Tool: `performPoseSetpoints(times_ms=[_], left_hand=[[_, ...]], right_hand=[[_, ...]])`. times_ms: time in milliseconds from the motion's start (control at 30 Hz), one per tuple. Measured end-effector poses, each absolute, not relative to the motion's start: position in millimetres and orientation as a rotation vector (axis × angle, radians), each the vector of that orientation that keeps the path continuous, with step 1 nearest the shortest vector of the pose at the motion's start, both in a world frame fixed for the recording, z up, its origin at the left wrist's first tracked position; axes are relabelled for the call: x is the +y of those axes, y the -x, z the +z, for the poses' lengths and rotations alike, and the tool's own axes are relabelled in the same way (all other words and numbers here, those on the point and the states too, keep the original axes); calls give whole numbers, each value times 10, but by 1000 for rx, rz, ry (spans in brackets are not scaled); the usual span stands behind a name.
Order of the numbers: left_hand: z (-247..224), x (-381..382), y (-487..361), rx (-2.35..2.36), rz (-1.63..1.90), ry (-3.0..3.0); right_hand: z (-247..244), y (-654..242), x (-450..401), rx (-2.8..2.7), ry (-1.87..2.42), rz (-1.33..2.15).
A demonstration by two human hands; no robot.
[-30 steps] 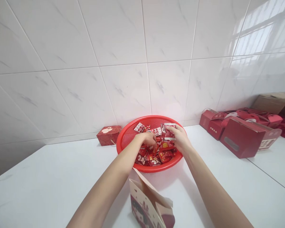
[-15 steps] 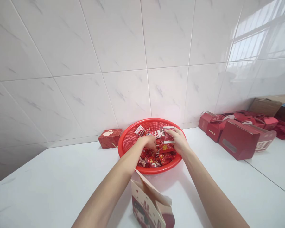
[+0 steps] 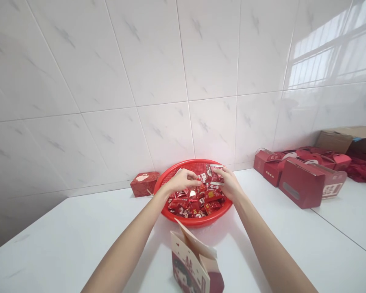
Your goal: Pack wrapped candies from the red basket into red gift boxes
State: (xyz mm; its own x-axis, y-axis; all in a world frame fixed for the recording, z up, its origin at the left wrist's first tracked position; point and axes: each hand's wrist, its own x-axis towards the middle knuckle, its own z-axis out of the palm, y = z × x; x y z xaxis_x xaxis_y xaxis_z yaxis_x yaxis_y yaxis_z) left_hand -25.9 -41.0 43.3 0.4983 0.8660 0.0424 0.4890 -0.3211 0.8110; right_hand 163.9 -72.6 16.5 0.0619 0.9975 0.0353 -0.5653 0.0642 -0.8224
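Note:
A red plastic basket (image 3: 198, 222) holds many small wrapped candies (image 3: 183, 203), mostly red and some white. My right hand (image 3: 230, 185) is closed on a red candy packet (image 3: 215, 175) with pale ends, held above the basket's right side. Over the pile at the centre-left is my left hand (image 3: 184, 181), its thumb and fingers drawn together in a pinch; whatever lies between them is too small to tell. In front of the basket, between my forearms, stands an open cream and dark red gift box (image 3: 190, 262) with a printed figure.
A small red box (image 3: 144, 185) with a white flower mark sits left of the basket. To the right are several red gift boxes (image 3: 301, 183), and a brown cardboard box (image 3: 335, 141) behind them. A white tiled wall (image 3: 213, 126) closes off the back of the white tabletop (image 3: 88, 240).
My left hand has lifted out of the candy pile and shifted slightly left, its fingers now visible. My right hand still holds the packet. The view has tilted slightly up.

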Motion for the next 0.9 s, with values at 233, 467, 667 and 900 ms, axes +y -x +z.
performPoseSetpoints(times_ms=[233, 467, 667, 900], left_hand=[[545, -833, 378, 1066, 1129, -1656], [543, -1219, 372, 1072, 1250, -1622], [526, -1543, 338, 1001, 1303, -1615], [564, -1863, 342, 923, 1367, -1732]], right_hand=[[495, -1572, -1019, -947, 621, 1507], [581, -1403, -1439, -1135, 766, 1365], [524, -1364, -1749, -1123, 796, 1318], [597, -1461, -2039, -1046, 712, 1201]])
